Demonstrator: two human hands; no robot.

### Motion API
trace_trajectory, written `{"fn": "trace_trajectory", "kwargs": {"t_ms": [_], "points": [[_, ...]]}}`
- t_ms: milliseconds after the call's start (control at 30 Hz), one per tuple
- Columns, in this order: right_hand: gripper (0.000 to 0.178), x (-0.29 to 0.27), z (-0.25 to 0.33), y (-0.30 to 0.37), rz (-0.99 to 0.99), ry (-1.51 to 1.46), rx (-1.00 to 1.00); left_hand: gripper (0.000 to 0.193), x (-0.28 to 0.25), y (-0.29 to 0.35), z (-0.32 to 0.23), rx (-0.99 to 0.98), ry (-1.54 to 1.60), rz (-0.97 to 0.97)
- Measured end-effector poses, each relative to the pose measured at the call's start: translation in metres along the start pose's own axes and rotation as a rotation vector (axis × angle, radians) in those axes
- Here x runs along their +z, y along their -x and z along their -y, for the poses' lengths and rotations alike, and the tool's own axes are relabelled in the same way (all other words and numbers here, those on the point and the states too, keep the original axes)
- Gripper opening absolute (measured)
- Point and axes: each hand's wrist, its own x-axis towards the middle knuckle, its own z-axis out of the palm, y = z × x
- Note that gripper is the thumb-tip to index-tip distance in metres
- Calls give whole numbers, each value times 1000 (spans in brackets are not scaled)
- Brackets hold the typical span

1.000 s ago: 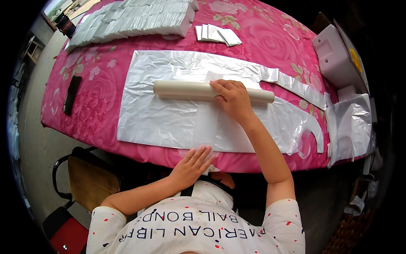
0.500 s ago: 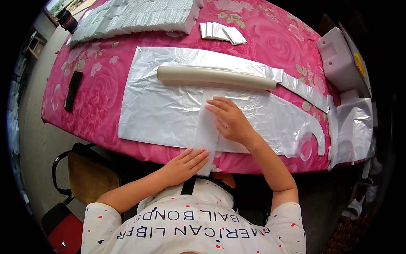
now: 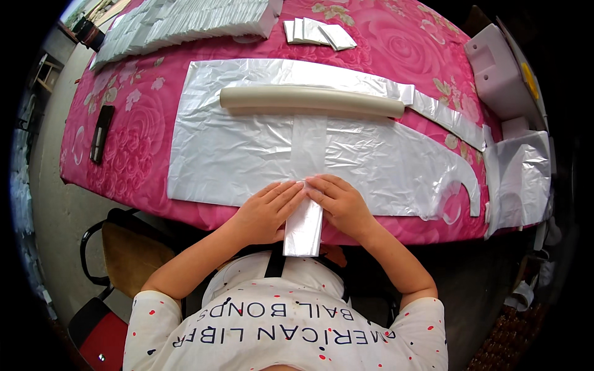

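Observation:
A narrow folded strip of shiny plastic film point(image 3: 303, 230) lies in front of me, its near end jutting over the table's front edge. My left hand point(image 3: 270, 209) grips its left side, fingers pressed together. My right hand point(image 3: 341, 205) is closed on its right side. The fingertips of both hands meet at the strip's far end, and the thumbs are mostly hidden. Under and beyond the hands spreads a flat white plastic apron point(image 3: 241, 157), with a curved cutout at its right end. A long pale roll or tube point(image 3: 309, 101) lies across its far part.
Stacked white packets point(image 3: 185, 25) fill the far left, with several loose flat packets point(image 3: 318, 34) nearby. A dark narrow object point(image 3: 102, 135) lies left. At right stand a white foam box point(image 3: 504, 68) and hanging plastic film point(image 3: 518, 179). A chair point(image 3: 133, 253) stands below left.
My right hand has drawn back toward me and joined the left at the strip. The strip is now folded shorter and thicker. My left hand has shifted slightly farther from me.

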Motion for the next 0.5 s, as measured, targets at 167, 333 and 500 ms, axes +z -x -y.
{"fn": "trace_trajectory", "kwargs": {"t_ms": [167, 333, 500], "points": [[32, -6, -1, -7, -45, -63, 83, 57, 0, -10, 3, -107, 144, -148], [13, -9, -2, -22, -56, -309, 551, 49, -6, -26, 6, -521, 525, -129], [25, -20, -12, -52, 108, -531, 921, 59, -2, -31, 8, -341, 157, -388]]}}
